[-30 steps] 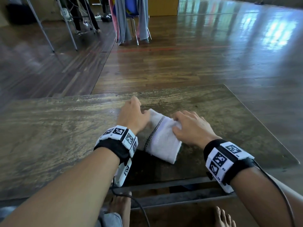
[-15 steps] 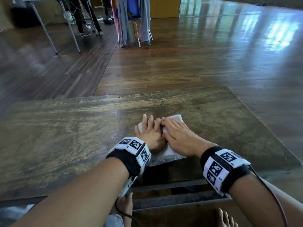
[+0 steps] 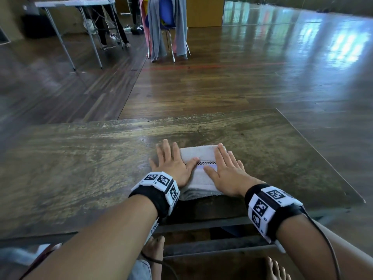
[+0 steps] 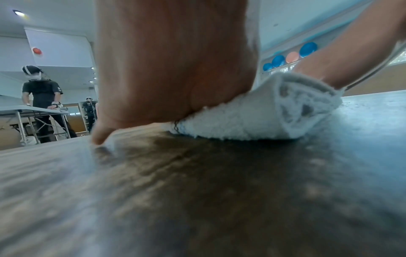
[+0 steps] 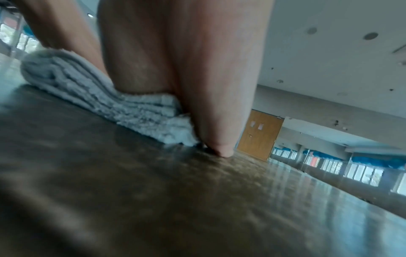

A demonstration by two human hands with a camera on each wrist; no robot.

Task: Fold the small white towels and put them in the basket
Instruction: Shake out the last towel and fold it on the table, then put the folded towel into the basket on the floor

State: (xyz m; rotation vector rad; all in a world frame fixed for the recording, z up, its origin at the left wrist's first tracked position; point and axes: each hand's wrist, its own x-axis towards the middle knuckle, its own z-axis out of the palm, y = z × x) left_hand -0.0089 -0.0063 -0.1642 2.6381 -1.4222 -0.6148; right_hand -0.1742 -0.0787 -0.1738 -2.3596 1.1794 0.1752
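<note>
A small white towel [image 3: 199, 156] with a black checkered stripe lies folded in several layers on the worn wooden table [image 3: 80, 168], near its front edge. My left hand [image 3: 173, 164] lies flat with straight fingers on the towel's left side, partly on the table. My right hand [image 3: 226, 168] presses flat on its right side. In the left wrist view the palm [image 4: 175, 69] bears down on the towel [image 4: 252, 118]. The right wrist view shows the towel's stacked layers [image 5: 98, 97] under my palm [image 5: 186, 69]. No basket is in view.
The table's right edge [image 3: 323, 156] runs close to my right hand; its far edge [image 3: 181, 120] lies beyond the towel. A chair draped with cloths [image 3: 167, 27] and a folding table [image 3: 76, 9] stand on the floor far behind. My bare feet [image 3: 276, 269] show below the table.
The towel has been folded over into a compact rectangle. Both hands, held close together on it half a second ago, have spread apart and now press flat on its left and right sides.
</note>
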